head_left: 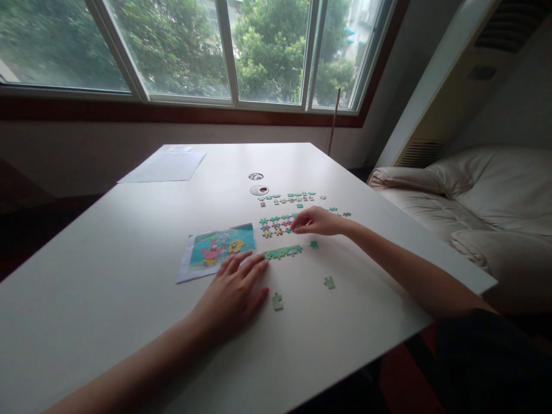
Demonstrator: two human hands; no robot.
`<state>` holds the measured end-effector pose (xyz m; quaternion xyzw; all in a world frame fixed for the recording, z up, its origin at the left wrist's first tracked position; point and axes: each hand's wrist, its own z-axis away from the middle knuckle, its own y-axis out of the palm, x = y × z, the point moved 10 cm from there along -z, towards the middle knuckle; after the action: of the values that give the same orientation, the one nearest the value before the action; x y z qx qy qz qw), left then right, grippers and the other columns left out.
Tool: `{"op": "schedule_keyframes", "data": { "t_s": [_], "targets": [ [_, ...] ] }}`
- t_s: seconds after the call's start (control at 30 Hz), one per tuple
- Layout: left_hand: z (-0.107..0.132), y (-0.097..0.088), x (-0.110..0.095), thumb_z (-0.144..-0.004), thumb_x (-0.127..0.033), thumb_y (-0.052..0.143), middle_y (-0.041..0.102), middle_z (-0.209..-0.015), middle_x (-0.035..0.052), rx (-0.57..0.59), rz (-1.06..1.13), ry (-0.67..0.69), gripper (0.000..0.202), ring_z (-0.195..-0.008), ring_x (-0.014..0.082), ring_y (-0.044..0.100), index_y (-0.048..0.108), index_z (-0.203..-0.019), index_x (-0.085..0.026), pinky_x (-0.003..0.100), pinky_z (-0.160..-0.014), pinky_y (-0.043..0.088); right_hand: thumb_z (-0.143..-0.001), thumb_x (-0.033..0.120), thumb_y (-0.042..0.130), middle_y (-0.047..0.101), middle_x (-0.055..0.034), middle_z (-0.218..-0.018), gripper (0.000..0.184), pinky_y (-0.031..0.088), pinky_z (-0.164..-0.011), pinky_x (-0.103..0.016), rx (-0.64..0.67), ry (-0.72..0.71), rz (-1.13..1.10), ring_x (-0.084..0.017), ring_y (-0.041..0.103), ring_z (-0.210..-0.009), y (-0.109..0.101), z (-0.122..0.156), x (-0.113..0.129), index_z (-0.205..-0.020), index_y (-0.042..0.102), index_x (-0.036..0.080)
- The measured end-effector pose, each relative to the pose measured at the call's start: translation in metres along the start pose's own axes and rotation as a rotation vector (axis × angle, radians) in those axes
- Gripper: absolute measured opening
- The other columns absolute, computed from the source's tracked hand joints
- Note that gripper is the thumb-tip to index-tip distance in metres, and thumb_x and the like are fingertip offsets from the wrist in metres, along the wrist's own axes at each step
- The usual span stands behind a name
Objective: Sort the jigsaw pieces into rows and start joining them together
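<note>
My left hand [238,286] lies flat with its fingers apart, fingertips over the lower right corner of a cartoon picture sheet [207,241] and at the left end of a joined strip of puzzle pieces [282,252]. Above the rows of loose puzzle pieces [275,226], my right hand [317,221] bends down, thumb and forefinger drawn together on a small puzzle piece [288,230] at the rows' right side. Its grip is partly hidden by the fingers. A pale green puzzle piece [277,302] lies right of my left thumb, another green piece [329,283] farther right.
More loose pieces [297,199] lie in rows farther back on the white table [129,287]. Behind them are two round grommets [259,190] in the tabletop. White paper [166,166] lies at the far left. A pale sofa [487,195] stands to the right, below the window side.
</note>
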<state>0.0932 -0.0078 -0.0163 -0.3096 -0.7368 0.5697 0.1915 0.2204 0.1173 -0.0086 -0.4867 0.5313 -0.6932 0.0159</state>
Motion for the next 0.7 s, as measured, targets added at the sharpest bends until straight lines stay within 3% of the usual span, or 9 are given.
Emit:
{"op": "schedule_keyframes", "data": {
  "t_s": [0.2,0.3,0.5,0.7],
  "targets": [
    [0.000,0.001,0.000,-0.086,-0.033,0.040,0.049,-0.126,0.0084,0.014,-0.014,0.000,0.039,-0.118,0.0285,0.034,0.047,-0.120,-0.016,0.047,-0.098,0.029,-0.069,0.035,0.062,0.065,-0.0050,-0.079,0.026,0.042,-0.063,-0.023,-0.083,0.086,-0.130,-0.013,0.056,-0.071,-0.011,0.036,-0.015,-0.083,0.066,0.014],
    [0.000,0.000,-0.001,-0.086,-0.032,0.040,0.049,-0.125,0.0084,0.003,-0.016,0.006,0.038,-0.118,0.0285,0.035,0.047,-0.121,-0.017,0.047,-0.098,0.030,-0.068,0.034,0.064,0.065,-0.0055,-0.081,0.024,0.041,-0.061,-0.023,-0.160,0.096,-0.117,-0.013,0.056,-0.073,-0.018,0.041,-0.017,-0.080,0.067,0.014],
    [0.000,0.002,0.001,-0.086,-0.033,0.040,0.049,-0.125,0.0087,0.016,-0.010,0.007,0.039,-0.118,0.0285,0.035,0.046,-0.121,-0.017,0.047,-0.097,0.030,-0.070,0.038,0.060,0.063,-0.0043,-0.070,0.032,0.036,-0.051,-0.021,-0.219,0.195,-0.171,-0.009,0.049,-0.056,-0.020,0.044,-0.028,-0.087,0.067,0.012],
    [0.000,0.001,0.000,-0.086,-0.032,0.040,0.049,-0.125,0.0087,0.005,-0.008,0.011,0.039,-0.118,0.0285,0.035,0.046,-0.121,-0.016,0.047,-0.097,0.030,-0.070,0.033,0.061,0.063,-0.0040,-0.069,0.033,0.042,-0.051,-0.021,-0.239,0.280,-0.287,-0.008,0.051,-0.055,-0.017,0.048,-0.035,-0.094,0.066,0.011]
  ]
}}
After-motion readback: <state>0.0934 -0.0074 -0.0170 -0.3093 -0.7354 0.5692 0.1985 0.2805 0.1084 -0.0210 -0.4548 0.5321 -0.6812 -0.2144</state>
